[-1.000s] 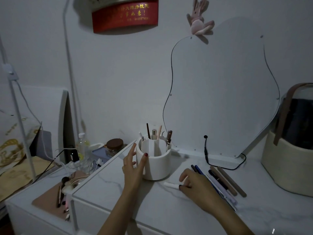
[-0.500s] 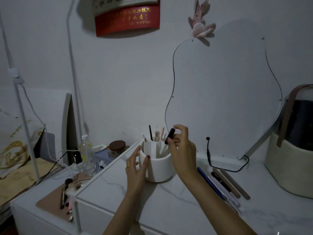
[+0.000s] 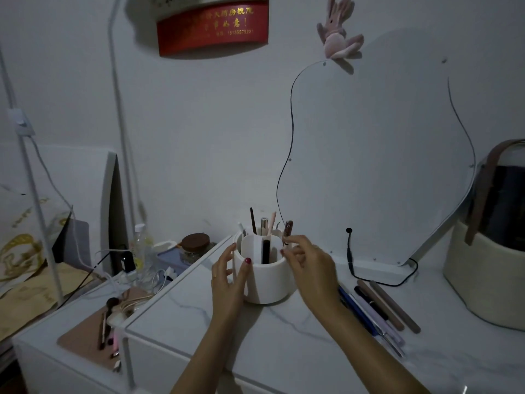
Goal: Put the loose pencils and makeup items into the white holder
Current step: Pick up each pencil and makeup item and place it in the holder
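Note:
The white holder (image 3: 267, 282) stands on the marble tabletop, divided into compartments with several pencils and makeup sticks upright in it. A black-capped stick (image 3: 266, 251) stands in its front compartment. My left hand (image 3: 227, 280) grips the holder's left side, thumb on its front wall. At the holder's right rim my right hand (image 3: 309, 265) hovers with fingers apart and nothing in them. Several loose pens and pencils (image 3: 380, 305) lie side by side on the table to the right of my right forearm.
A wavy-edged mirror (image 3: 383, 152) leans on the wall behind, with a black cable (image 3: 350, 257) at its base. A woven basket (image 3: 483, 280) stands at far right. To the left, a lower shelf holds a pink tray (image 3: 85, 334) of brushes, a bottle (image 3: 142, 245) and a jar (image 3: 196, 245).
My right hand picked a white, black-capped stick off the table, carried it over the holder and let it go in the front compartment. My left hand stayed on the holder.

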